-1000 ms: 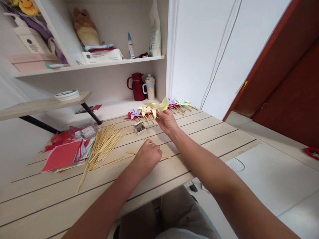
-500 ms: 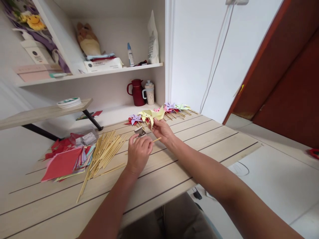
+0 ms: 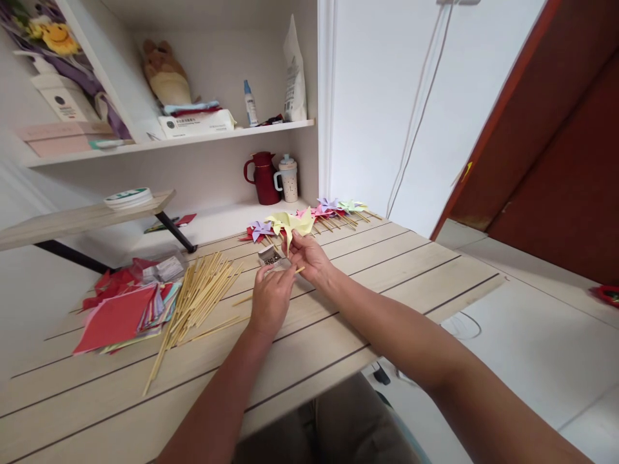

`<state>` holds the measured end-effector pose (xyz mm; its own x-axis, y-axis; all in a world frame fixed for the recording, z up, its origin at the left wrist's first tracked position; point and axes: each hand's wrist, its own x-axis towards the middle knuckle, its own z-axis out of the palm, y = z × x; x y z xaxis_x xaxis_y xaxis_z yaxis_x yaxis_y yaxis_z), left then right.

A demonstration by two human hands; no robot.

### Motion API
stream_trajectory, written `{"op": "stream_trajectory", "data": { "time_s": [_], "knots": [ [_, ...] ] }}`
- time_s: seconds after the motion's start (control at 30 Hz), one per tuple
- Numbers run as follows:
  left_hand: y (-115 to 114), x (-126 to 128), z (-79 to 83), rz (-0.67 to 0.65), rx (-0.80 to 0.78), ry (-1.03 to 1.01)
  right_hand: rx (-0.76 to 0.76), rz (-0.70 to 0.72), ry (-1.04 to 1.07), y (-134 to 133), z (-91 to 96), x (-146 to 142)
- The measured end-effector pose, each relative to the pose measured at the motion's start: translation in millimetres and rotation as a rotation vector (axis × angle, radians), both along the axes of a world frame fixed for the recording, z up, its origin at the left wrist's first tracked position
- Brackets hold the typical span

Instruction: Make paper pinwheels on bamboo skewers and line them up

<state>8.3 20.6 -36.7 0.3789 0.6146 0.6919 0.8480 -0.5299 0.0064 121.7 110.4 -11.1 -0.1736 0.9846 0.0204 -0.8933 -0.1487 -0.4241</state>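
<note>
My right hand [image 3: 312, 256] is closed with its fingertips on a pale yellow paper pinwheel [image 3: 300, 222], whose blades are folded out. Close beside it, my left hand [image 3: 272, 298] grips a thin wooden stick [image 3: 243, 299]. One end of the stick pokes out toward my right palm, and the other shows left of the hand. Just behind my left fingers stands a small open box [image 3: 265, 252] with tiny metal pieces in it. Finished-looking pinwheels on sticks, among them a purple one [image 3: 260, 230] and a green one [image 3: 353, 206], lie along the back of the table.
A loose pile of wooden sticks [image 3: 206, 290] lies on the slatted table [image 3: 387, 270], left of my hands. Further left are stacked coloured paper sheets [image 3: 116, 316] and a clear plastic packet [image 3: 167, 267]. A dark red jug [image 3: 265, 180] and a speckled cup [image 3: 289, 179] stand behind.
My left hand has slid slightly up the stick toward its right end, so less of that end sticks out. The pinwheel has come a little closer to the left hand.
</note>
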Motion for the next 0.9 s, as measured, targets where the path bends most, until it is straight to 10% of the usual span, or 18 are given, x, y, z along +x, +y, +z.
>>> {"op": "stream_trajectory", "data": {
  "time_s": [0.37,0.67,0.9],
  "knots": [
    [2.0,-5.8,-8.2,-0.028,-0.27,-0.45,0.027,0.005,-0.009,1.1,0.9,1.3],
    [-0.6,-13.2,-7.7,-0.134,-0.216,-0.421,0.009,-0.018,-0.014,-4.3,5.9,2.9],
    [-6.8,-25.8,11.7,0.032,-0.108,-0.704,0.176,-0.074,-0.07,-8.4,29.2,23.6]
  ]
}}
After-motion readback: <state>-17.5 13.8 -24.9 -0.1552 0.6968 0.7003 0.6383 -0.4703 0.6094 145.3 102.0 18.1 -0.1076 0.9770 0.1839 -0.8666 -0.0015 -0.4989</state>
